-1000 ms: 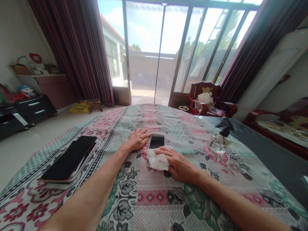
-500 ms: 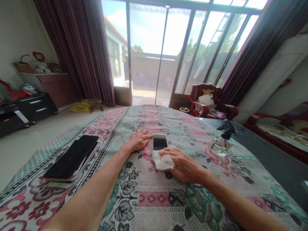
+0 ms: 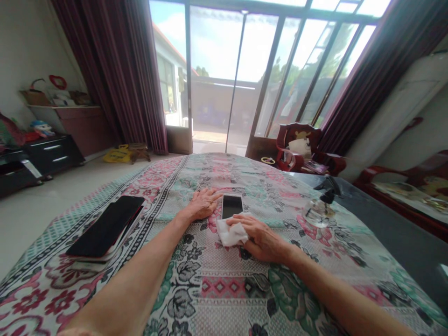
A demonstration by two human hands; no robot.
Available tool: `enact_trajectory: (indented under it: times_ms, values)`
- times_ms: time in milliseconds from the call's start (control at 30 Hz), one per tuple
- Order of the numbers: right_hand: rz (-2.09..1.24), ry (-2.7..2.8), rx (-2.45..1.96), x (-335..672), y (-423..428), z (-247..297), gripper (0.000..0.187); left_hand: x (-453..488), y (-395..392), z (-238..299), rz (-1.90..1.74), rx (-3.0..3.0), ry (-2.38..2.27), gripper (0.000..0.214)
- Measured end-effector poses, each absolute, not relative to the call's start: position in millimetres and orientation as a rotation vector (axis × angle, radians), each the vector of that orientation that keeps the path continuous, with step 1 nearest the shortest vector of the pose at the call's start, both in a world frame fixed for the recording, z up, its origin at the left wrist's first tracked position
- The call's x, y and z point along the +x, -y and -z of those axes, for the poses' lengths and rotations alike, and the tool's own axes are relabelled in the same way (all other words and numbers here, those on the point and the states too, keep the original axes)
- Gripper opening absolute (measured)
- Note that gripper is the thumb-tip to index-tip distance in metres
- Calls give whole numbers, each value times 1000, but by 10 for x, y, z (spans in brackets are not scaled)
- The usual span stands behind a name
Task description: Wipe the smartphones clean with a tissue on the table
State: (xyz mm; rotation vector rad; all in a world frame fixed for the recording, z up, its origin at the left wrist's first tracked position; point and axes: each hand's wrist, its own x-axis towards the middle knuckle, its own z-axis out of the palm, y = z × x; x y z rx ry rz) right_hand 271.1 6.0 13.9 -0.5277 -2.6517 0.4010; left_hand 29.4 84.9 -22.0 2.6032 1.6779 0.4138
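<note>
A white smartphone [image 3: 232, 205] with a dark screen lies flat on the flowered tablecloth [image 3: 224, 261]. My left hand [image 3: 203, 204] rests on the cloth at its left side, fingers stretched out and the fingertips at the phone's edge. Under the fingers of my right hand [image 3: 261, 237] is a crumpled white tissue [image 3: 232, 233], pressed over the phone's near end, which it hides. Further right stands a clear spray bottle [image 3: 319, 210] with a black trigger head.
On the left of the table lies a stack of dark, flat, phone-like things [image 3: 107, 228]. A dark surface [image 3: 381, 224] adjoins the table at right. Beyond stand a red wooden chair [image 3: 297, 144] and a glass door [image 3: 217, 93]; a yellow bag [image 3: 117, 154] lies on the floor.
My right hand has slid slightly left with the tissue across the near end of the phone. My left hand stays by the phone's left edge.
</note>
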Motion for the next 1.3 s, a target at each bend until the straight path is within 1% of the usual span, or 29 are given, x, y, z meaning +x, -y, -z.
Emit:
enact_trajectory:
  times_ms: [233,633,767,867,1100,1200,1300]
  values:
    - [-392,2621,-532,2695,-49,-147,26,420,-926,76,-439,2491,-1725,56]
    - [-474,2651,-456,2662,51,-228,27,269,-1006,70,-441,2527,-1554,48]
    - [-489,2667,-460,2639,85,-247,25,200,-1026,76,-486,2509,-1444,36]
    - [-482,2690,-509,2637,57,-228,26,182,-1036,93,-535,2471,-1417,31]
    - [-393,2712,-693,2596,-116,-129,26,232,-1034,107,-655,2338,-1440,27]
    - [-369,2710,-684,2542,-202,-137,28,243,-1048,129,-720,2305,-1449,26]
    - [-363,2715,-670,2488,-284,-157,29,241,-1065,163,-800,2265,-1453,30]
